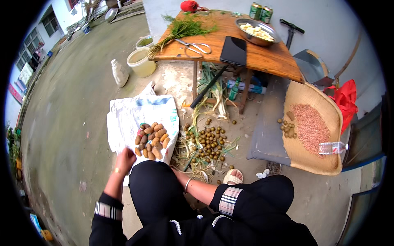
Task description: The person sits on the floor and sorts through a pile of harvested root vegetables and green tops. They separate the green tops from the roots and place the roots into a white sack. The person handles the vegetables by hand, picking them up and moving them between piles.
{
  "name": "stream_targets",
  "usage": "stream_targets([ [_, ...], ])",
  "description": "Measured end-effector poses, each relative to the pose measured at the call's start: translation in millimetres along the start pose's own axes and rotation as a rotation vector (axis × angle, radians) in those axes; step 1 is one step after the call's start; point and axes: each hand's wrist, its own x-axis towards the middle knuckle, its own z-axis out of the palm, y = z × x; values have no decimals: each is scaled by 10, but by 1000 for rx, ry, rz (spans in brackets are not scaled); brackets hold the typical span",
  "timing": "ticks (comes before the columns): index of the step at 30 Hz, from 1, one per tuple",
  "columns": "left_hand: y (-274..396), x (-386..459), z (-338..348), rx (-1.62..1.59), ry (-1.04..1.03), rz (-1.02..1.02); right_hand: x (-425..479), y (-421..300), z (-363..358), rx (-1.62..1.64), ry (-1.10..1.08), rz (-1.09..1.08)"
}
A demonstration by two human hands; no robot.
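A white woven plastic sack [143, 107] lies flat on the concrete in front of me, with a heap of brown, oblong fruits or tubers [150, 140] on it. My left hand [125, 160] is at the sack's near left edge, fingers curled; whether they pinch the cloth is unclear. Reaching across behind my raised knee, my right hand [176, 172] is mostly hidden near the sack's right edge. Just right of the sack, many small round greenish-brown fruits [211, 140] are piled among dry stalks and leaves.
A wooden table [212, 46] carries green herbs [187, 27], scissors [194, 48], a black phone [234, 50] and a metal bowl [261, 40]. To the right, a woven tray [326, 107] holds reddish peanut-like kernels [311, 126] and a plastic bottle [332, 148]. Buckets [141, 63] and a white jug [119, 73] stand left.
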Motion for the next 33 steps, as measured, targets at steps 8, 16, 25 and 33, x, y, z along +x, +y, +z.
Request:
stream_targets([
  [8, -155, -816, -286, -37, -510, 318, -329, -315, 287, 106, -32, -12],
  [16, -285, -1146, -125, -1126, -221, -88, -668, -541, 630, -173, -18, -341],
  [25, -179, -992, 68, -1248, -61, -268, -865, -780, 904, -847, 155, -624],
  [33, 970, -667, -613, -1257, -374, 57, -1384, -1655, 1098, -792, 64, -1087],
])
